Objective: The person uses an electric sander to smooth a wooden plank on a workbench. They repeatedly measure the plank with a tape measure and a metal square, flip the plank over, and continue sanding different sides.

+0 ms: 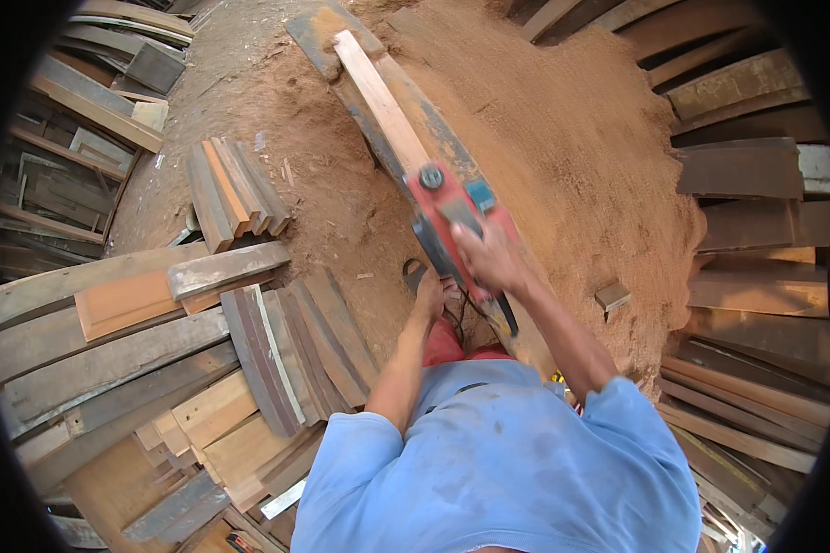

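My right hand (492, 257) grips the handle of a red electric hand planer (434, 197) with a black front knob. The planer rests over a pale wooden strip (380, 104), whose near part is hidden beneath it. That strip lies lengthwise along a long, worn bench plank (449, 142) dusted with sawdust. Just below and left of the planer is my left hand (430, 296), its fingers curled near a dark cord; whether it holds anything is hard to make out. A loop-shaped dark object (413, 271) is beside that hand.
Sawdust (567, 138) covers the ground right of the bench. A small wood block (613, 296) lies there. Stacked boards (740, 169) line the right side. Short boards (232, 186) and a larger lumber pile (117, 352) stand at left.
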`<state>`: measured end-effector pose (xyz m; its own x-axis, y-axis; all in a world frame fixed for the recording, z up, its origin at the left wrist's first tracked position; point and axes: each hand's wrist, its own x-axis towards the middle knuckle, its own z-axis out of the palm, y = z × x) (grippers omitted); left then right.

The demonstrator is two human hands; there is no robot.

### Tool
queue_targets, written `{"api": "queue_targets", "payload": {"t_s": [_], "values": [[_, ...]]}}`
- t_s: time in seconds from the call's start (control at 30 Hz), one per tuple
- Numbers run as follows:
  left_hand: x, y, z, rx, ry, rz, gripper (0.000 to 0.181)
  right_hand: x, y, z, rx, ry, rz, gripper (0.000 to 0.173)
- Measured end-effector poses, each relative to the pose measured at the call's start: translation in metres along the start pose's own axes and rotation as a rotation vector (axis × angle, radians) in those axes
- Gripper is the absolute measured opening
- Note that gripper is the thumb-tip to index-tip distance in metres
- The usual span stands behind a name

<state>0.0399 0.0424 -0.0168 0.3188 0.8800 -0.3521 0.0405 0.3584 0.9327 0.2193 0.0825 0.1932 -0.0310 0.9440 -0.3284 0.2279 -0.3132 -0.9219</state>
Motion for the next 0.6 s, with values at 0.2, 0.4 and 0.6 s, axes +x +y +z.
{"api": "queue_targets", "payload": {"t_s": [0.2,0.4,0.6], "values": [[0.011,-0.013,-0.009,-0.511,-0.02,-0.352,0.045,-0.137,0.041,0.004,-0.013,0.031,0.1,0.056],[0.003,-0.011,-0.001,-0.068,-0.072,0.019,0.05,-0.101,0.029,0.014,-0.042,0.159,0.004,0.063],[0.0,-0.004,0.005,-0.331,0.026,-0.231,0.046,-0.007,0.004,0.012,-0.041,0.18,-0.059,0.052]]}}
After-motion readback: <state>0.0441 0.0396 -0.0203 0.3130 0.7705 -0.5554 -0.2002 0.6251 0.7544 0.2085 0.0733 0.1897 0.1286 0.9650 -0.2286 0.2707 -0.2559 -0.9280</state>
